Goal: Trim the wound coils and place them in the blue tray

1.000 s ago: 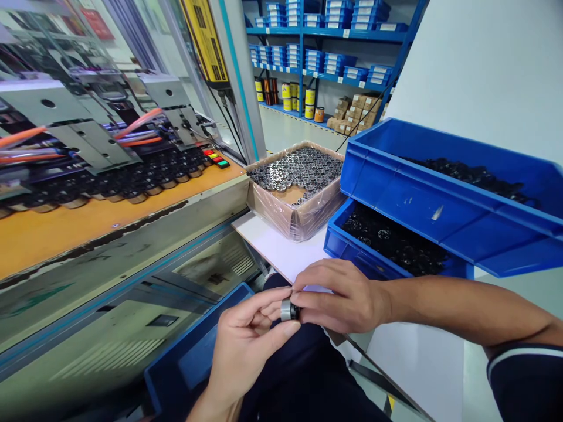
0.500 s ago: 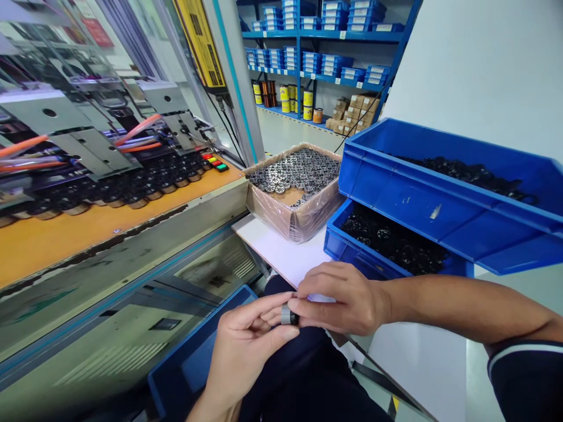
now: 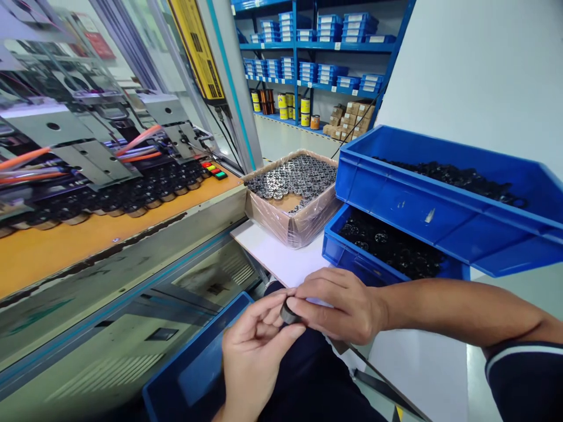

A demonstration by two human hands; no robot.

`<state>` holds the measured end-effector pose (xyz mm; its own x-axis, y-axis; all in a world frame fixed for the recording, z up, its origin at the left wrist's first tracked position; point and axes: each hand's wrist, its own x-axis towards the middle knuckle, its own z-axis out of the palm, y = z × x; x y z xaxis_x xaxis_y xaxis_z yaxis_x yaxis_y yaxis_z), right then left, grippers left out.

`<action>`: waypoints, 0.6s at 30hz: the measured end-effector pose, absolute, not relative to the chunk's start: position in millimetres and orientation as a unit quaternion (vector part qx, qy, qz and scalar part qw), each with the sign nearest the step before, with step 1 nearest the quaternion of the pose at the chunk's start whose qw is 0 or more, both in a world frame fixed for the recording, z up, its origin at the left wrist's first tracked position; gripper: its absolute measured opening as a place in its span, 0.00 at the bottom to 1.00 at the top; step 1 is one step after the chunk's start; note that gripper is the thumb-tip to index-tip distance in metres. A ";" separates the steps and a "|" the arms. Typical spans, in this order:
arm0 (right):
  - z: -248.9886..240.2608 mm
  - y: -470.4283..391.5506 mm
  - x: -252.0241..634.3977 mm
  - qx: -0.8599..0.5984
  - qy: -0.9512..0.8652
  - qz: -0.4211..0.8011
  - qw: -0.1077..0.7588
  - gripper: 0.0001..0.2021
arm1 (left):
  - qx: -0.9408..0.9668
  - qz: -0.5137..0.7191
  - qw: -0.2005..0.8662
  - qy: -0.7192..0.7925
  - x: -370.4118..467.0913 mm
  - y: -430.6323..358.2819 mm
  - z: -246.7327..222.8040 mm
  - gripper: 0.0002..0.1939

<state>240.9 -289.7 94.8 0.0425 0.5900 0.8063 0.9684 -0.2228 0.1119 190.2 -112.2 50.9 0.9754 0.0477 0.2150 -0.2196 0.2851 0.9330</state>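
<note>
A small round part, dark with a grey metal-like rim, is held above my lap between both hands. My left hand has its thumb below the part and its fingers behind it. From the right, my right hand pinches the same part with thumb and fingertips, which cover some of its black side. The two hands meet at the fingertips. Beyond them, a plastic-lined carton of black and silver round parts rests on a white table.
Two stacked blue bins of black parts stand at the right. On the left, a machine with an orange ledge carries rows of round parts. A blue bin sits low beside my left hand. Shelves stand behind.
The round part has tilted, so more of its dark face shows. My left hand has shifted slightly right. The surroundings sit a little lower in view at the back.
</note>
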 end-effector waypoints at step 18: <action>182.8 -382.7 279.5 -0.822 -0.406 -0.388 0.089 0.10 | 0.723 0.249 0.607 -0.214 200.7 -76.0 60.7 0.08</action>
<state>279.5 -382.7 182.8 0.3686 0.5986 0.7112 0.7371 -0.6544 0.1687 200.7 -76.0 60.7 0.7838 -0.0077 0.6209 -0.6129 -0.1703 0.7716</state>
